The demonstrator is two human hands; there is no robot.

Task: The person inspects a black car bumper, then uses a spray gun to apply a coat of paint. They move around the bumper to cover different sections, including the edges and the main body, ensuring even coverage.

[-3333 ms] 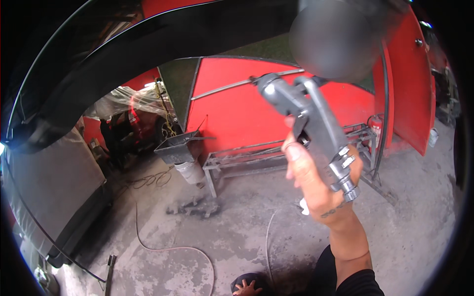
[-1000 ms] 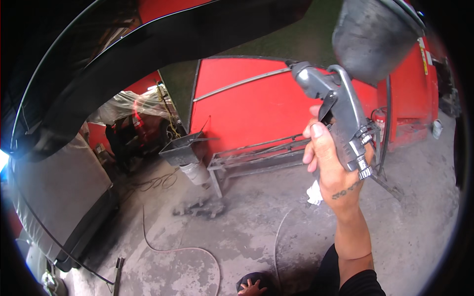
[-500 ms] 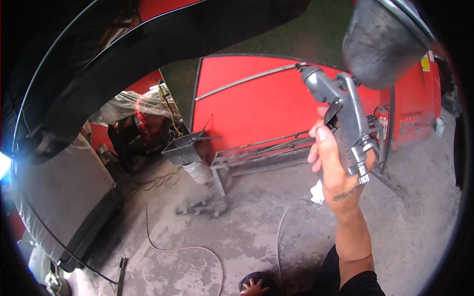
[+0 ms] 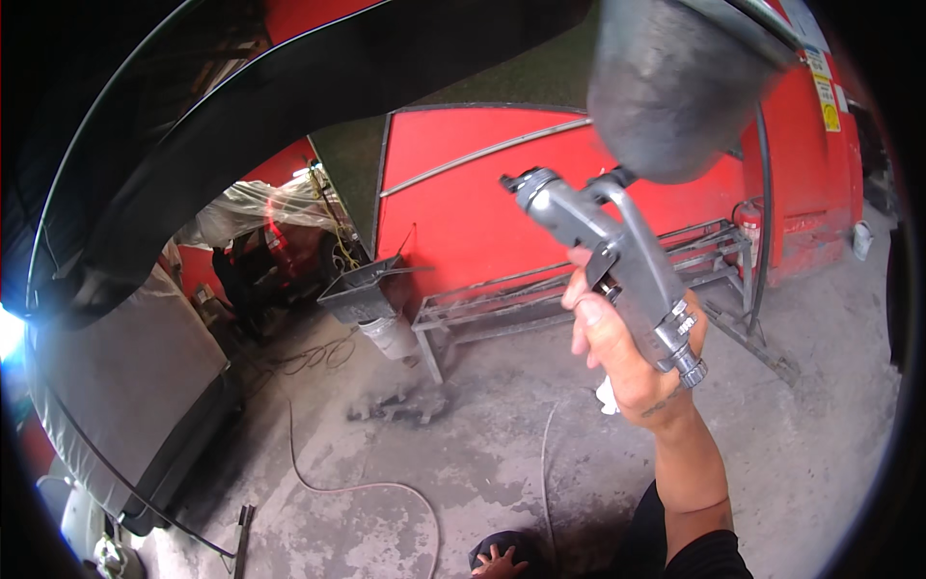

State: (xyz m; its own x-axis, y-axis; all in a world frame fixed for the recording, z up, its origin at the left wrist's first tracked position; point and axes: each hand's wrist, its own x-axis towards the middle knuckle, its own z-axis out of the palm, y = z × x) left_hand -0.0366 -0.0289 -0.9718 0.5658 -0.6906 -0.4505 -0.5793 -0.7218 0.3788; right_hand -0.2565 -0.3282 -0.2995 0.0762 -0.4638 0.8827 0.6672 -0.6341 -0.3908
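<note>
Right hand [image 4: 627, 352] grips spray gun [image 4: 608, 256] handle, fingers wrapped tight; gun now raised closer vs a sec ago, cup [image 4: 675, 82] top-right, nozzle aimed left at black panel [image 4: 318, 106]; left hand [image 4: 499, 562] low, fingers spread, empty.

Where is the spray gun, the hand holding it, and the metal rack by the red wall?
spray gun [image 4: 617, 253], head view, on its grey body.
right hand [image 4: 622, 352], head view, on the back of the hand.
metal rack [image 4: 502, 299], head view, on its front rail.

Bare forearm with a small wrist tattoo, black sleeve pushed up.
</note>
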